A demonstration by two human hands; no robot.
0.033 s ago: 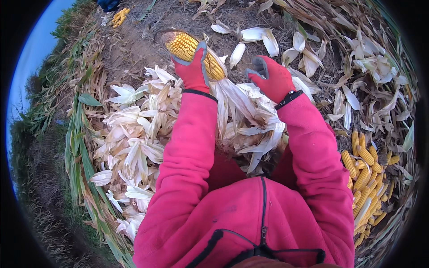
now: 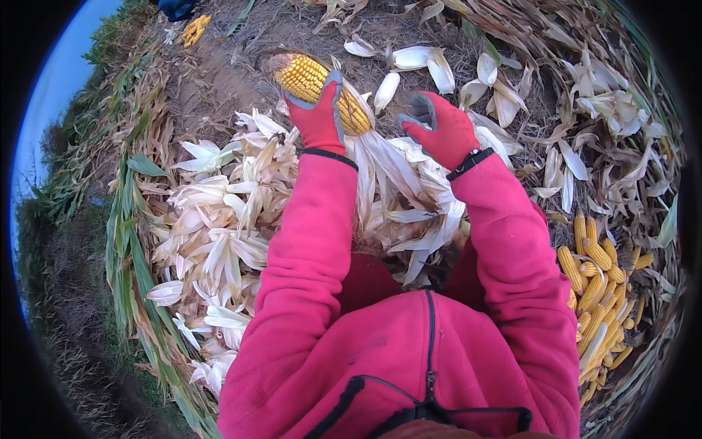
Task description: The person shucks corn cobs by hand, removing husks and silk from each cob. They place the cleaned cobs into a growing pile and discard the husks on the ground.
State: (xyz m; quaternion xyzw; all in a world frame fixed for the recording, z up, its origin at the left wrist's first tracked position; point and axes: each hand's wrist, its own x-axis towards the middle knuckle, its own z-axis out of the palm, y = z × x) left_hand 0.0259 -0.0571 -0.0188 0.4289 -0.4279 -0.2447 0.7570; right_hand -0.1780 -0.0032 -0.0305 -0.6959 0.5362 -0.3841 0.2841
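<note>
My left hand (image 2: 316, 123), in a red glove with grey palm and fingertips, is closed around an ear of corn (image 2: 300, 77). Its yellow kernels are bare over most of the length, and the tip points to the far left. Pale husk leaves (image 2: 395, 167) hang from the base, peeled down towards me. To the right, my right hand (image 2: 442, 130), gloved alike, is held apart from the ear with thumb and fingers spread and nothing seen between them. The fingers of my left hand beneath the ear are hidden.
Stripped husks (image 2: 212, 208) lie heaped on my left. A pile of yellow cobs (image 2: 603, 293) lies on my right. Loose husk pieces (image 2: 424, 58) and dry stalks (image 2: 570, 44) cover ground ahead and right. A smaller cob heap (image 2: 196, 31) lies far left, by something dark blue (image 2: 175, 7).
My right hand has shifted slightly left, nearer the ear. My left hand and the ear of corn have moved a little to the right.
</note>
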